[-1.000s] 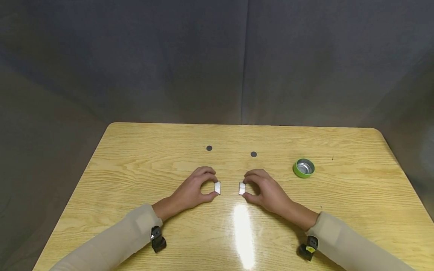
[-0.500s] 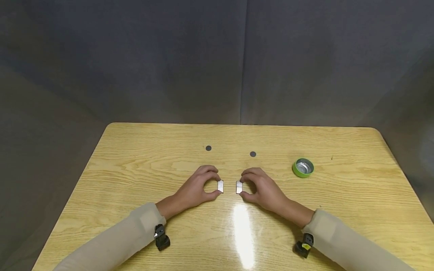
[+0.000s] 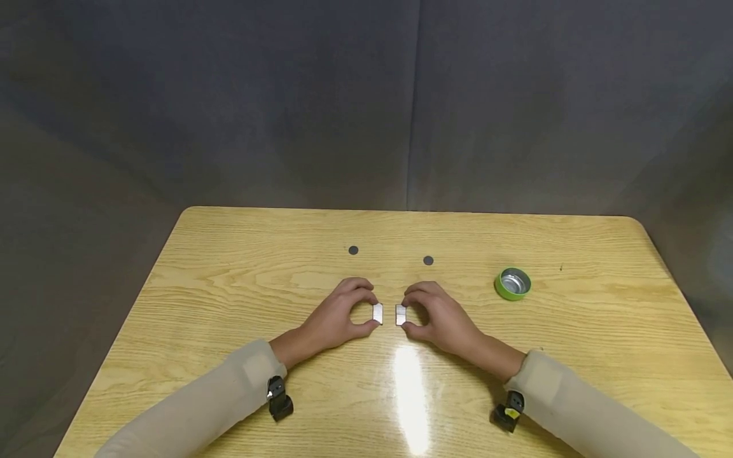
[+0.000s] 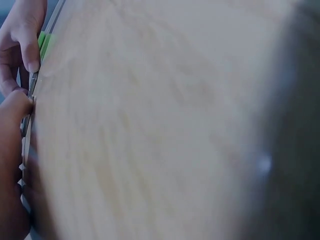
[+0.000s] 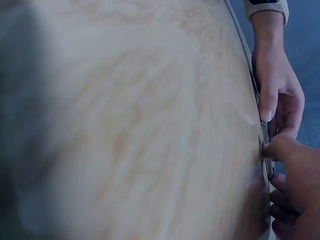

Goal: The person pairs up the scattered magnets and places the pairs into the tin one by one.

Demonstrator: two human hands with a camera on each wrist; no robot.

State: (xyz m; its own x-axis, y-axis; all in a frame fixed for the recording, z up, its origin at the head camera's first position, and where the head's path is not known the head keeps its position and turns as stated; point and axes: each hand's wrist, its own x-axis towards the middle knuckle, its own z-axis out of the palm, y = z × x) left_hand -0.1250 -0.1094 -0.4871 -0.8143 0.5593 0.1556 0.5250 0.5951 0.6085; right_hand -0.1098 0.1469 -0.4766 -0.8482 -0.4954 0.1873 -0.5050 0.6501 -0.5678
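Our left hand, its grip arched just tile-wide, pinches a silver tile at its 3 o'clock; our right hand likewise pinches a second tile at its 9, a narrow gap between. On the desk, from the tiles, one dark disc lies at 11, another disc at 1; a green bowl sits at our right hand's 2.
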